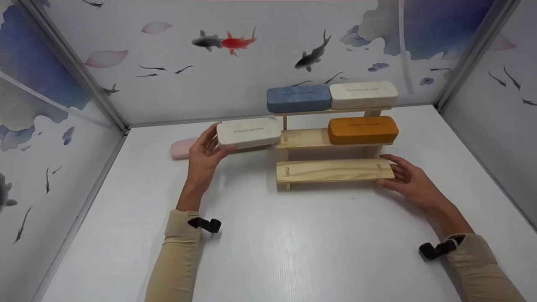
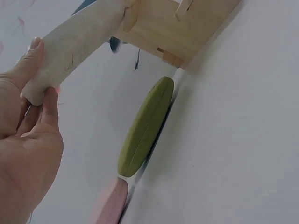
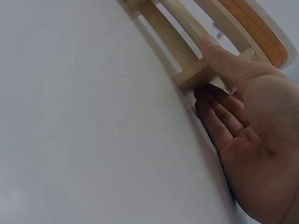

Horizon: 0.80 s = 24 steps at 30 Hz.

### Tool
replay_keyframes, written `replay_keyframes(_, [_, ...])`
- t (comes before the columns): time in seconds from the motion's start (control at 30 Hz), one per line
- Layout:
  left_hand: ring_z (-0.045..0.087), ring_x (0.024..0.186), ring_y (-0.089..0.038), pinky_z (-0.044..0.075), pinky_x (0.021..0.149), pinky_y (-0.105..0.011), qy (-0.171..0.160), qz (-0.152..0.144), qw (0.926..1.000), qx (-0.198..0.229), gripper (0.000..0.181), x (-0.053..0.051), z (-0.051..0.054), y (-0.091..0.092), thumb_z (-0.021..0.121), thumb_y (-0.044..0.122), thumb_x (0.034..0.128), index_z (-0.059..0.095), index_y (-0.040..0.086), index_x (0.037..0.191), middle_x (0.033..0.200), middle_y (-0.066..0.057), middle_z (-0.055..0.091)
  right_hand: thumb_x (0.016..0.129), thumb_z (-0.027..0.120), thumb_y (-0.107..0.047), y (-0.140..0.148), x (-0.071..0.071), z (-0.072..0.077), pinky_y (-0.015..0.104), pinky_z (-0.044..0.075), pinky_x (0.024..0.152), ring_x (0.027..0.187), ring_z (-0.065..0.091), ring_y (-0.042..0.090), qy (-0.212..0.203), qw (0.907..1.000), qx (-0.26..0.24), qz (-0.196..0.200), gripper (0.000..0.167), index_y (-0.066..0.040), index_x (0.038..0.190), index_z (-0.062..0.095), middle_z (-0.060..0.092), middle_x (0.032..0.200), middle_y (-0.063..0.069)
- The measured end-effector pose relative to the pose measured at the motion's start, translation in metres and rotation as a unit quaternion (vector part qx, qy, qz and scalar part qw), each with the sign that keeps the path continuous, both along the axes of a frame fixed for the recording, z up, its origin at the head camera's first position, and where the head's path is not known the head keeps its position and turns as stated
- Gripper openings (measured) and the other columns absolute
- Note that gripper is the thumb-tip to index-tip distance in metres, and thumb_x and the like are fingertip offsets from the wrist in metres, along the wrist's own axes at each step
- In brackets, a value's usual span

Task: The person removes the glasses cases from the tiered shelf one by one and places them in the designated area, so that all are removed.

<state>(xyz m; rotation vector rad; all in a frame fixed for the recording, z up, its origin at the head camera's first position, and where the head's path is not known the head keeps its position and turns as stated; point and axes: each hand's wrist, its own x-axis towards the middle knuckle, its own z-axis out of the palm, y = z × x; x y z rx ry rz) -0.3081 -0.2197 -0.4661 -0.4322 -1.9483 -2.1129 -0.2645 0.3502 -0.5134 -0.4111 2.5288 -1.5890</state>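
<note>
My left hand (image 1: 203, 157) grips the left end of a white glasses case (image 1: 249, 133), thumb on the near side. The case is held up level with the middle tier of a three-tier wooden display rack (image 1: 335, 171), its right end at that tier's left end. My right hand (image 1: 413, 184) holds the right end of the bottom tier, thumb against the shelf and fingers at its end. An orange glasses case (image 1: 363, 130) lies on the right of the middle tier. On the top tier, a blue glasses case (image 1: 298, 99) and another white glasses case (image 1: 364, 95) lie end to end.
A pink glasses case (image 1: 182, 149) and a green glasses case (image 2: 145, 128) lie in line on the white table (image 1: 319, 243), left of the rack. In the head view the green one is mostly hidden. Printed panels (image 1: 168, 92) enclose the back and sides.
</note>
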Motion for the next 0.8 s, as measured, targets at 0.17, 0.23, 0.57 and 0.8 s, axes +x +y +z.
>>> replay_keyframes(0.17, [0.050,0.154,-0.021,0.048,0.124,-0.033,-0.005,0.010,0.9999,0.003,0.077,0.000,-0.003,-0.008,0.086,0.009,0.0932,0.050,0.014,0.161,0.164,-0.003,0.052,0.102,0.078,-0.023,0.002,-0.001,-0.002,0.015,0.059,0.097,0.124,0.067,-0.001,0.004,1.0000,0.003,0.002,0.077,-0.019,0.168,0.038,0.058,0.155,0.022])
replay_keyframes(0.23, [0.052,0.153,-0.021,0.049,0.123,-0.033,-0.005,0.011,0.9999,0.001,0.077,-0.001,-0.004,-0.010,0.087,0.008,0.0923,0.051,0.014,0.161,0.165,-0.006,0.052,0.103,0.078,-0.024,0.002,-0.001,-0.002,0.014,0.059,0.097,0.125,0.067,-0.001,0.002,1.0000,0.005,0.002,0.077,-0.020,0.168,0.038,0.057,0.156,0.022])
replay_keyframes(0.57, [0.054,0.151,-0.024,0.053,0.118,-0.030,-0.054,0.015,0.9973,-0.048,0.079,0.001,-0.011,-0.015,0.090,0.008,0.0884,0.055,0.014,0.158,0.162,-0.006,0.054,0.102,0.078,-0.019,-0.001,-0.001,-0.002,0.014,0.058,0.099,0.127,0.066,-0.002,0.008,0.9999,-0.007,0.009,0.077,-0.016,0.168,0.038,0.059,0.155,0.019])
replay_keyframes(0.8, [0.056,0.150,-0.023,0.052,0.120,-0.036,-0.089,0.007,0.9905,-0.105,0.081,0.001,-0.015,-0.011,0.093,0.014,0.0878,0.054,0.010,0.158,0.160,-0.006,0.057,0.102,0.079,-0.023,-0.001,0.000,0.000,0.012,0.056,0.099,0.127,0.066,-0.002,0.001,1.0000,0.002,-0.001,0.078,-0.020,0.168,0.038,0.058,0.157,0.021])
